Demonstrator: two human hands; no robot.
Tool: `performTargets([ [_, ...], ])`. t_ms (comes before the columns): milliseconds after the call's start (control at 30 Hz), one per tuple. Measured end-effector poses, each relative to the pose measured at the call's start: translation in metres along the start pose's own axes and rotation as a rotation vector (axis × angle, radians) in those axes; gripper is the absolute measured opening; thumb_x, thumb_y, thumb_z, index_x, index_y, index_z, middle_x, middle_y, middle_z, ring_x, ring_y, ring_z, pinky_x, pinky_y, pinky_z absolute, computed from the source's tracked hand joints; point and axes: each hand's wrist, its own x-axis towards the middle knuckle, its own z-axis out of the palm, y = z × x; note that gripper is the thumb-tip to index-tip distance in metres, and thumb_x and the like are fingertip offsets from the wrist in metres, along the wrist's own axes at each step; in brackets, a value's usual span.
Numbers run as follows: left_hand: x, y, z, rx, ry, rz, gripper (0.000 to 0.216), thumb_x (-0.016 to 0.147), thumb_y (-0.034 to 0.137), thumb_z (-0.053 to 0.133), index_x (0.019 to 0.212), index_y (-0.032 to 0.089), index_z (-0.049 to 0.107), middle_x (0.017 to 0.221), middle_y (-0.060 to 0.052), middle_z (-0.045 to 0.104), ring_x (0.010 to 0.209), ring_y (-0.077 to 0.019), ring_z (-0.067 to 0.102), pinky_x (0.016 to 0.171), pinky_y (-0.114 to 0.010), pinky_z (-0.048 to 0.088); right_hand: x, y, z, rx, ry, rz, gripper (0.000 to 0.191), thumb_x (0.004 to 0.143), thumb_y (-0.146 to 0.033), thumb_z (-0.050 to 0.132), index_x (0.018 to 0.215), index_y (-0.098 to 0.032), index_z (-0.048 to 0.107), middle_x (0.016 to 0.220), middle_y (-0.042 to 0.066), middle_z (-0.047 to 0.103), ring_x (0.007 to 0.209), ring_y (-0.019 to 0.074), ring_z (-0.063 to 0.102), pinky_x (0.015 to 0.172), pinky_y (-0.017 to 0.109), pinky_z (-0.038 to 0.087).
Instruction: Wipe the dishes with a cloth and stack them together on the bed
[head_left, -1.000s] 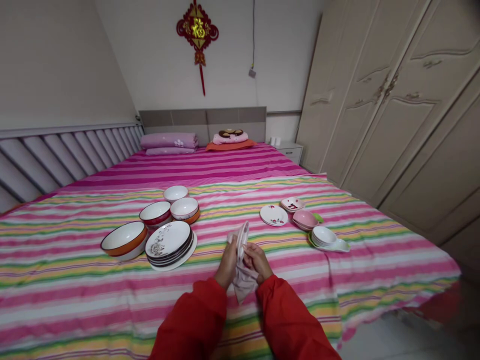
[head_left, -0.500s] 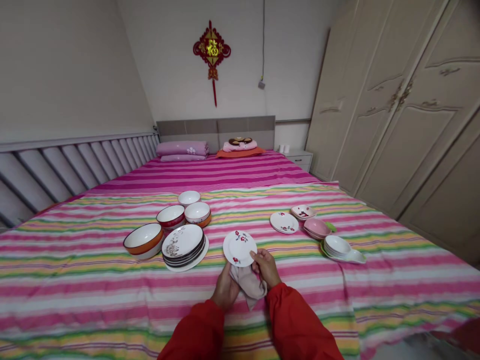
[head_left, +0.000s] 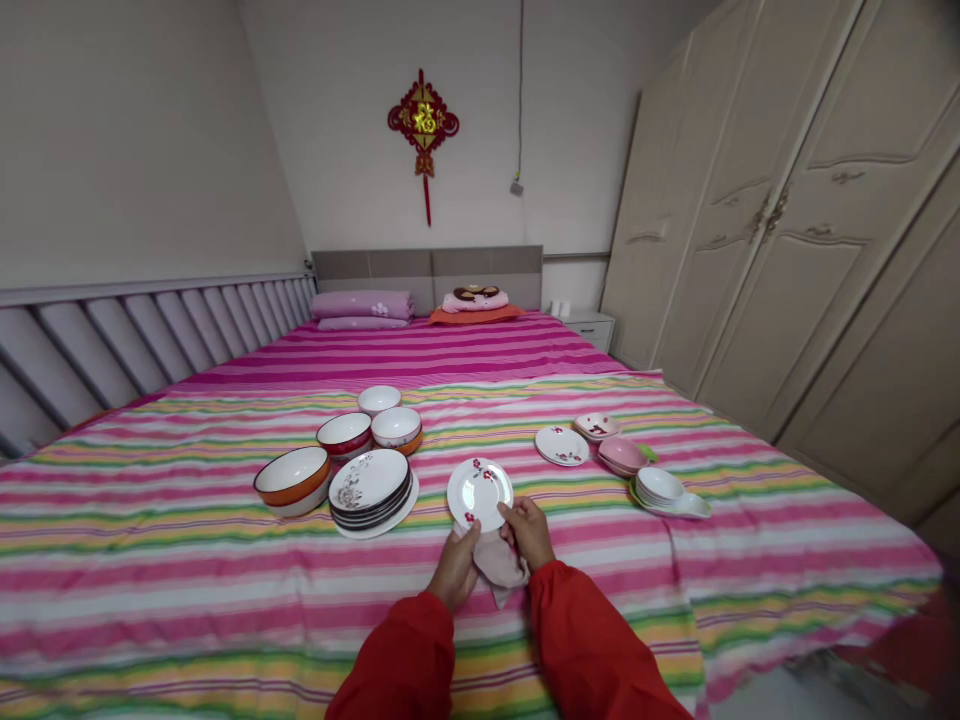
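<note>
A small white plate (head_left: 478, 492) with red flowers is held up between both hands over the bed. My left hand (head_left: 455, 570) grips its lower left edge, thumb on the rim. My right hand (head_left: 531, 530) pinches the lower right edge, and a greyish-pink cloth (head_left: 499, 562) hangs below the plate, bunched against that hand. To the left sits a stack of dark-rimmed plates (head_left: 370, 482) on a larger white plate. A matching flowered plate (head_left: 562, 446) lies to the right, seemingly on top of another.
Left stand several bowls, among them an orange bowl (head_left: 293, 480) and a red bowl (head_left: 345, 434). On the right are pink dishes (head_left: 624, 455), a patterned dish (head_left: 598, 426) and small white bowls (head_left: 660, 486). Striped cloth (head_left: 247, 600) covers the bed; a wardrobe (head_left: 780, 270) stands right.
The plate has tilted slightly and now catches a bright reflection. My left thumb has come up onto its rim. The camera view has shifted a little.
</note>
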Motion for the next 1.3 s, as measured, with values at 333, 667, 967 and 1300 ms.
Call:
performTargets([
  [333, 0.003, -0.001, -0.003, -0.021, 0.017, -0.011, 0.037, 0.067, 0.034, 0.08, 0.094, 0.014, 0.066, 0.08, -0.009, 0.071, 0.088, -0.0254, 0.068, 0.085, -0.038, 0.051, 0.0, 0.001, 0.002, -0.006, 0.015, -0.014, 0.042, 0.057, -0.052, 0.077, 0.072, -0.019, 0.055, 0.035, -0.005, 0.053, 0.026, 0.0061, 0.034, 0.031, 0.016, 0.022],
  [667, 0.017, -0.001, -0.003, -0.015, 0.089, -0.007, 0.039, 0.06, 0.035, 0.084, 0.085, 0.012, 0.064, 0.07, -0.007, 0.069, 0.078, -0.0254, 0.069, 0.077, -0.038, 0.053, 0.01, 0.003, 0.003, -0.018, 0.016, 0.015, 0.039, 0.057, -0.05, 0.077, 0.067, -0.019, 0.054, 0.035, -0.003, 0.054, 0.025, 0.007, 0.035, 0.028, 0.017, 0.022],
  [967, 0.046, 0.011, -0.01, -0.059, 0.192, 0.027, 0.054, 0.054, 0.028, 0.086, 0.101, 0.015, 0.063, 0.08, -0.007, 0.074, 0.084, -0.0259, 0.071, 0.08, -0.038, 0.054, 0.021, 0.011, 0.004, 0.025, 0.06, 0.046, 0.04, 0.054, -0.045, 0.082, 0.061, -0.019, 0.052, 0.036, -0.004, 0.053, 0.029, 0.0085, 0.042, 0.032, 0.018, 0.027],
  [1300, 0.056, 0.015, -0.009, 0.022, 0.214, 0.022, 0.054, 0.053, 0.032, 0.087, 0.099, 0.013, 0.065, 0.079, -0.007, 0.074, 0.083, -0.0259, 0.072, 0.078, -0.036, 0.055, 0.03, 0.011, 0.003, 0.132, 0.012, 0.093, 0.034, 0.057, -0.04, 0.083, 0.071, -0.016, 0.064, 0.047, -0.002, 0.06, 0.033, 0.0082, 0.046, 0.032, 0.018, 0.03],
])
